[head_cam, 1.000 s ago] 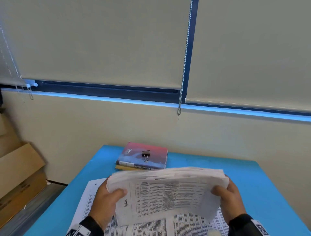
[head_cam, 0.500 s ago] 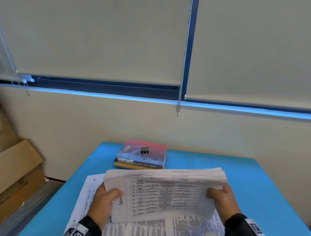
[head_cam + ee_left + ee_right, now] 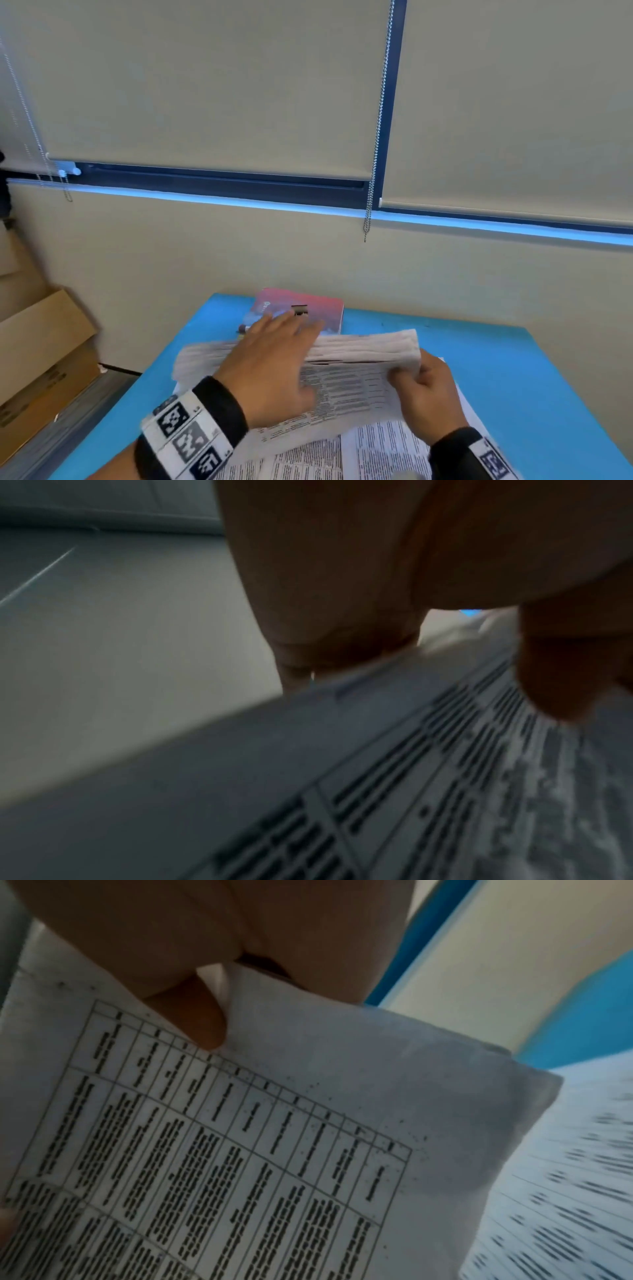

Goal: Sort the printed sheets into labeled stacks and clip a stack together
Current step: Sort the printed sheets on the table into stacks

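Observation:
A thick stack of printed sheets point(image 3: 359, 370) with a table on its front page stands tilted on the blue table point(image 3: 496, 377). My right hand point(image 3: 424, 387) grips its right edge, thumb on the front page point(image 3: 274, 1123). My left hand point(image 3: 274, 356) stretches flat across the stack's upper edge, fingers straight and pointing at a black binder clip point(image 3: 300, 310) that sits on a red book point(image 3: 325, 308). The fingertips are just short of the clip. In the left wrist view the fingers point(image 3: 325, 588) hover over the printed page point(image 3: 342, 777), holding nothing.
More printed sheets point(image 3: 376, 445) lie flat on the table under the stack. The book lies against the wall at the table's far edge. Cardboard boxes point(image 3: 41, 342) stand on the floor to the left. A blind's bead chain point(image 3: 376, 137) hangs above.
My left hand has let go of the stack's left edge and reached forward over it toward the binder clip. The right hand alone now holds the stack, which has tipped lower.

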`<action>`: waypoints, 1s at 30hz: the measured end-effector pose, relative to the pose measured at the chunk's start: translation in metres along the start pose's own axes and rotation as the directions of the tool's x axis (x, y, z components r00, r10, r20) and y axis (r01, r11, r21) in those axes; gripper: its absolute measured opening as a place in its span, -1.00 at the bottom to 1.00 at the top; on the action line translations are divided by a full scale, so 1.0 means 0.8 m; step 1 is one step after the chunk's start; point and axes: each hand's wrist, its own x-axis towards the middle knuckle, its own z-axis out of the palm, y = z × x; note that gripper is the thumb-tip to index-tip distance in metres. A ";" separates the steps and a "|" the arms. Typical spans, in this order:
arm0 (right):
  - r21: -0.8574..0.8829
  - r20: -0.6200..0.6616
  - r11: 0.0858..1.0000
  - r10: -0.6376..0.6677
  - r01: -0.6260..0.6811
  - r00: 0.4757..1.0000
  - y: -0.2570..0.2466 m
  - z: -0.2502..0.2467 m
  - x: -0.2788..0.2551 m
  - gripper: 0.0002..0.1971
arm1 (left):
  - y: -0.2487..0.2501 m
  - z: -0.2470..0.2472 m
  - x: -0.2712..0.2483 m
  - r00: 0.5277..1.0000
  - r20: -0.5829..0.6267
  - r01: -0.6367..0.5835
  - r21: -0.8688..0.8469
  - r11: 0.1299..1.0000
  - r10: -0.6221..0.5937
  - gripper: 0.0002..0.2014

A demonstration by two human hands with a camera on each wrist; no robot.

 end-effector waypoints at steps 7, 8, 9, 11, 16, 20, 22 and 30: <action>-0.134 -0.226 0.986 -0.128 0.100 0.966 -0.008 0.001 0.014 -0.72 | -0.046 -0.022 -0.013 0.982 -0.084 0.111 -0.458 0.882 -0.168 -0.83; -0.072 -0.287 0.995 -0.092 0.074 0.954 -0.004 -0.002 0.015 -0.59 | -0.051 -0.025 -0.017 0.965 -0.114 0.124 -0.591 0.797 -0.235 -0.75; 0.052 -0.292 0.997 -0.031 0.049 0.956 -0.004 -0.002 0.016 -0.51 | -0.053 -0.030 -0.021 0.942 -0.134 0.124 -0.714 0.689 -0.308 -0.71; 0.395 -0.137 0.918 0.074 -0.014 0.988 -0.007 0.009 0.015 -0.45 | -0.053 -0.032 -0.027 0.897 -0.129 0.105 -0.867 0.488 -0.422 -0.58; 0.385 -0.086 0.922 -0.005 0.038 0.996 -0.017 0.036 0.006 -0.72 | -0.019 -0.011 -0.036 0.809 -0.061 0.091 -0.970 0.227 -0.584 -0.89; 0.308 -0.126 0.942 -0.097 0.132 0.987 -0.020 0.031 -0.006 -0.73 | -0.014 0.021 -0.041 0.777 0.014 0.052 -0.998 0.042 -0.629 -0.85; 0.263 -0.119 0.959 -0.076 0.106 0.990 -0.003 0.032 -0.016 -0.69 | -0.010 0.045 -0.045 0.761 0.071 0.087 -0.996 -0.007 -0.645 -0.85; 0.064 0.256 0.973 0.198 -0.221 0.946 0.046 0.030 -0.037 -0.66 | -0.006 0.109 -0.060 0.743 0.243 0.333 -0.943 0.029 -0.623 -0.87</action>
